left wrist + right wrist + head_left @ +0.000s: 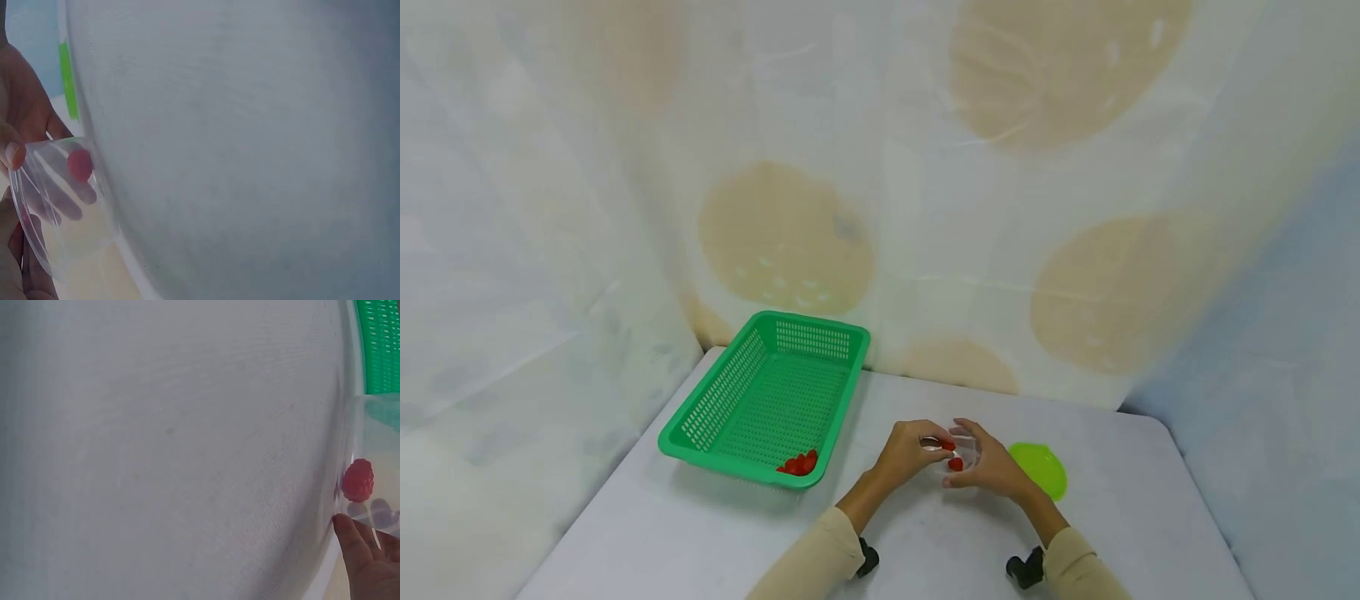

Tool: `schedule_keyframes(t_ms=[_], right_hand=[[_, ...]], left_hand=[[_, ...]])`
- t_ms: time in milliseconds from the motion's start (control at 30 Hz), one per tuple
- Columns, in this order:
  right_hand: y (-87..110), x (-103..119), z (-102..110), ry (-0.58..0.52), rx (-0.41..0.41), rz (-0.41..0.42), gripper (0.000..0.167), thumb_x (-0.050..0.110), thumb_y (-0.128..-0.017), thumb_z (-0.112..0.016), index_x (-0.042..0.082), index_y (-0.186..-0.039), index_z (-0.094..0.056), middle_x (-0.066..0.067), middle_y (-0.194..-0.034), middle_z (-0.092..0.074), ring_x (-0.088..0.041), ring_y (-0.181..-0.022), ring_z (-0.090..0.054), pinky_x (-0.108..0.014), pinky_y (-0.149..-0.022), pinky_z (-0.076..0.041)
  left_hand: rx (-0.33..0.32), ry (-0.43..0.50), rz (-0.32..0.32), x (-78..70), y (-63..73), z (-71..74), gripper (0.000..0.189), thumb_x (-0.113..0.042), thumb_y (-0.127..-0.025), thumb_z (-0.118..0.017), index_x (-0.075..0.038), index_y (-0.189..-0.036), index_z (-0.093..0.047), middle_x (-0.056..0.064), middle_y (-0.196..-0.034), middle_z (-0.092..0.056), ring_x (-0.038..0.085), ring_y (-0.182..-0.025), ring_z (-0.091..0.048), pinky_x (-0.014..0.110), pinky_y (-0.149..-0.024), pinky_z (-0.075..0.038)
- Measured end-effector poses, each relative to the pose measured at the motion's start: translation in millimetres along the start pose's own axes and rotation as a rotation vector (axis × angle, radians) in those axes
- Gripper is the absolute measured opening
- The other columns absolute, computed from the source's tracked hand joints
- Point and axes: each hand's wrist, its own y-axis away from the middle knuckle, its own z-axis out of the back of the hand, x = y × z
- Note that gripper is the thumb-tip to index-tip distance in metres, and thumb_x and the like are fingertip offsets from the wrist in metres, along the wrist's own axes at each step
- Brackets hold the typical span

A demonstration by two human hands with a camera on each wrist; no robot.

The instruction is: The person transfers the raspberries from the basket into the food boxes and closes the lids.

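Observation:
My right hand holds a clear plastic cup from its side, with fingers and thumb around it. One raspberry lies inside the cup, low against its wall. Close to the cup's mouth, my left hand pinches another red raspberry between thumb and fingertips. That berry is mostly hidden by fingers in the left wrist view. The right wrist view shows the right hand's fingers against the cup's wall.
A green perforated basket stands on the left of the white table, with several raspberries in its near right corner. A lime-green lid lies just beyond the right hand. Patterned fabric hangs behind and beside the table.

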Motion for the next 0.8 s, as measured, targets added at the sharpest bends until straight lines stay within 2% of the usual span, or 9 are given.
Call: schedule_keyframes(t_ms=[167,300,433,533,667,800], right_hand=[[-0.8,1.6,1.2,-0.003,0.007,0.028,0.103,0.036,-0.065,-0.091,0.018,-0.15,-0.035,-0.002,-0.142,-0.05,-0.032,-0.134,-0.041,-0.065,-0.096,-0.042],[-2.1,3.5,3.3,-0.025,0.009,0.052,0.102,0.032,-0.066,-0.091,0.017,-0.15,-0.035,-0.002,-0.142,-0.05,-0.03,-0.132,-0.044,-0.063,-0.097,-0.042],[-2.7,4.6,4.3,-0.035,0.011,0.06,0.103,0.032,-0.066,-0.091,0.017,-0.15,-0.034,-0.004,-0.142,-0.05,-0.03,-0.132,-0.045,-0.065,-0.098,-0.04],[-1.8,4.5,4.7,-0.009,0.0,0.05,0.104,0.035,-0.065,-0.091,0.017,-0.15,-0.034,-0.007,-0.145,-0.047,-0.032,-0.134,-0.041,-0.066,-0.1,-0.036],[-0.5,4.3,5.4,0.045,-0.042,0.058,0.106,0.036,-0.062,-0.092,0.014,-0.149,-0.036,-0.009,-0.148,-0.041,-0.034,-0.135,-0.038,-0.064,-0.103,-0.035],[1.4,4.5,5.0,0.018,-0.037,0.074,0.1,0.03,-0.063,-0.093,0.013,-0.147,-0.04,-0.008,-0.145,-0.046,-0.033,-0.132,-0.042,-0.06,-0.104,-0.038]], left_hand=[[-0.001,-0.082,-0.062,0.4,-1.5,2.3,0.019,-0.008,-0.076,-0.083,-0.009,-0.093,-0.075,-0.003,-0.093,-0.072,0.0,-0.087,-0.065,0.011,-0.076,-0.051],[0.028,-0.185,-0.124,0.1,-4.3,4.4,0.02,-0.012,-0.077,-0.083,-0.009,-0.094,-0.076,-0.005,-0.093,-0.072,-0.002,-0.086,-0.064,0.009,-0.078,-0.049],[0.066,-0.256,-0.156,-1.8,-6.3,5.9,0.019,-0.013,-0.078,-0.083,-0.008,-0.095,-0.076,-0.005,-0.093,-0.072,-0.001,-0.086,-0.064,0.007,-0.078,-0.048],[0.116,-0.282,-0.127,-4.5,-8.6,6.7,0.018,-0.012,-0.078,-0.083,-0.01,-0.094,-0.075,-0.006,-0.091,-0.072,-0.002,-0.084,-0.063,0.006,-0.077,-0.047],[0.221,-0.324,-0.065,-9.7,-14.3,7.3,0.016,-0.015,-0.078,-0.083,-0.012,-0.091,-0.075,-0.009,-0.087,-0.07,-0.004,-0.079,-0.06,0.006,-0.072,-0.046],[0.339,-0.369,-0.017,-12.3,-18.8,7.4,0.013,-0.015,-0.078,-0.083,-0.013,-0.088,-0.076,-0.011,-0.082,-0.068,-0.005,-0.074,-0.057,0.006,-0.068,-0.045]])
